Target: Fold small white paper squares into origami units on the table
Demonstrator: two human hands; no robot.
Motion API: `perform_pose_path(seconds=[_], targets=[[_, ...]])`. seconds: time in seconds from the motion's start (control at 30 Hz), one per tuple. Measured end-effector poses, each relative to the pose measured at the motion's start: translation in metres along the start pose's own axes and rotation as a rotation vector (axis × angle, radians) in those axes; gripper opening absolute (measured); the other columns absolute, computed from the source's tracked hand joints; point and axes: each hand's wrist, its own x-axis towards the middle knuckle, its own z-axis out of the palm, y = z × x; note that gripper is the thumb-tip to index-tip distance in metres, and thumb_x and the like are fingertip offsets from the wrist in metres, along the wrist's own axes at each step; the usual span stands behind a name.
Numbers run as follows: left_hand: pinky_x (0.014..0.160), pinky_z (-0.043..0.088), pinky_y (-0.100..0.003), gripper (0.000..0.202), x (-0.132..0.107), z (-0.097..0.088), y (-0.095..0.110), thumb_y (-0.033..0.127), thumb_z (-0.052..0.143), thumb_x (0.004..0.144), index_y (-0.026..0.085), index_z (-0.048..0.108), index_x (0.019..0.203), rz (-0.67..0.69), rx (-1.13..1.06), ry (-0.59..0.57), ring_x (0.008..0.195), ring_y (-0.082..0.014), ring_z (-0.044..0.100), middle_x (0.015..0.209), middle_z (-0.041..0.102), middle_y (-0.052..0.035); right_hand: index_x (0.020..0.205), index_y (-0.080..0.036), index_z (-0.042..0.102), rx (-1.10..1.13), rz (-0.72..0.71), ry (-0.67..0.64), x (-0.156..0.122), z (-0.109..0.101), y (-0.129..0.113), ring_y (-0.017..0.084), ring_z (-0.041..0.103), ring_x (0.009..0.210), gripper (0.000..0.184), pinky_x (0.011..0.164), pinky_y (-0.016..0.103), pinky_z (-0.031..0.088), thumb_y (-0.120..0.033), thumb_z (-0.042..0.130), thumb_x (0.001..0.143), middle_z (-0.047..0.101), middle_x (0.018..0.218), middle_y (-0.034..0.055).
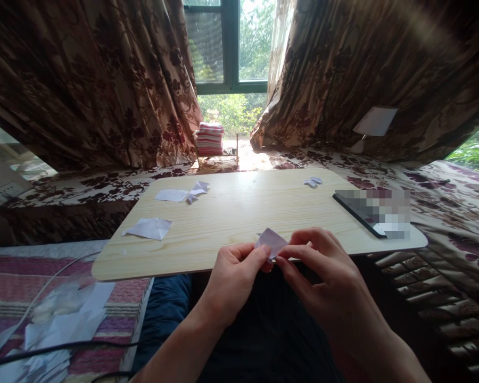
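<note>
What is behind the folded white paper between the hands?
Beyond the folded white paper lies the pale wood-grain tabletop. Below the paper, fingertips of the left hand peek out; anything directly behind, including those fingers' remainder, is covered.

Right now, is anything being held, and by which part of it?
Folded paper: the left hand pinches its lower-left edge; the right hand touches its lower-right edge.

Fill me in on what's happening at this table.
A person's left hand pinches a small folded paper at the table's near edge, while the right hand has its fingertips at the paper's right corner. More paper pieces lie toward the left; a flat device rests on the right.
</note>
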Motion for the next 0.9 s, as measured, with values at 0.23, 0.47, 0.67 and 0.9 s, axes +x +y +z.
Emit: perform_pose_path(seconds=[0.23, 0.47, 0.67, 0.9], targets=[[0.072, 0.037, -0.027, 0.03, 0.0009, -0.0005, -0.0014, 0.034, 0.058, 0.082, 0.013, 0.061, 0.062, 0.013, 0.027, -0.019, 0.072, -0.0146, 0.049, 0.068, 0.06, -0.0028, 0.082, -0.018, 0.063, 0.005, 0.035, 0.004, 0.0, 0.0015, -0.0003, 0.019, 0.051, 0.083, 0.007, 0.07, 0.034, 0.045, -0.014, 0.058, 0.085, 0.054, 0.086, 0.0052], [0.071, 0.037, -0.027, 0.03, 0.0004, 0.0001, 0.0014, 0.034, 0.058, 0.081, 0.012, 0.061, 0.061, 0.016, 0.059, -0.029, 0.072, -0.0153, 0.049, 0.067, 0.06, -0.0033, 0.081, -0.017, 0.064, -0.001, 0.031, 0.01, -0.0008, 0.0016, 0.0013, 0.018, 0.052, 0.083, 0.007, 0.071, 0.034, 0.046, -0.015, 0.058, 0.086, 0.054, 0.086, 0.0056], [0.072, 0.037, -0.026, 0.029, -0.0024, 0.0003, 0.0017, 0.034, 0.059, 0.081, 0.012, 0.062, 0.063, 0.013, 0.036, -0.025, 0.073, -0.0152, 0.05, 0.069, 0.062, -0.0034, 0.082, -0.02, 0.063, 0.009, 0.052, -0.001, -0.0014, 0.0012, 0.0018, 0.019, 0.052, 0.084, 0.006, 0.072, 0.034, 0.045, -0.017, 0.059, 0.086, 0.055, 0.086, 0.0044], [0.069, 0.038, -0.024, 0.024, -0.0033, -0.0016, 0.0044, 0.03, 0.06, 0.08, 0.013, 0.064, 0.064, 0.029, 0.035, -0.039, 0.072, -0.0139, 0.05, 0.068, 0.061, -0.0018, 0.083, -0.022, 0.061, 0.084, 0.179, 0.014, -0.0006, 0.0024, 0.0035, 0.019, 0.054, 0.088, 0.003, 0.077, 0.034, 0.044, -0.022, 0.064, 0.083, 0.057, 0.09, 0.0026]])
